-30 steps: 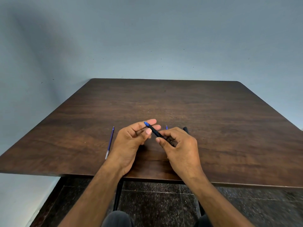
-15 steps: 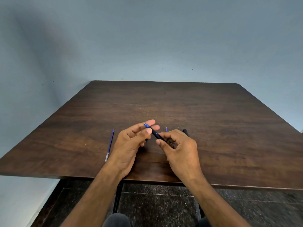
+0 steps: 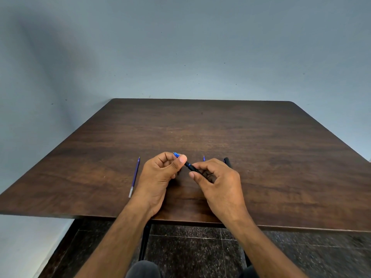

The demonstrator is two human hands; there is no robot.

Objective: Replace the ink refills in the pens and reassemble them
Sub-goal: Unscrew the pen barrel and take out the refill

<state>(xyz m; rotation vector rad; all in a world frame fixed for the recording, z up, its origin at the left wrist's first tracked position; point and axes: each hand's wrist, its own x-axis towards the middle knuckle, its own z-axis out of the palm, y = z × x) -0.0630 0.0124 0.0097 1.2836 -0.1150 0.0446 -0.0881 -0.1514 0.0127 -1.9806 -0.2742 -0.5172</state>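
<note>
Right now both of your hands meet over the near middle of the dark wooden worktop point(image 3: 251, 141), sharing one pen point(image 3: 191, 167). Your left hand point(image 3: 158, 177) has its grip clenched on the pen's blue tip end point(image 3: 176, 154), thumb pressed against the curled forefinger, with the blue point poking out just past the fingertips. Your right hand point(image 3: 218, 183) has its grip closed round the black barrel, thumb and fingers pinching it, so the pen runs slanted between the two hands, lifted off the surface.

A loose blue refill point(image 3: 135, 176) lies flat on the worktop just left of your left hand, its pale end nearest you and its point aimed away. Behind your right hand a small blue tip point(image 3: 203, 158) peeks out, and beside it the end of a black piece point(image 3: 227, 161); your hand hides the rest of both, so I cannot tell what they are.
</note>
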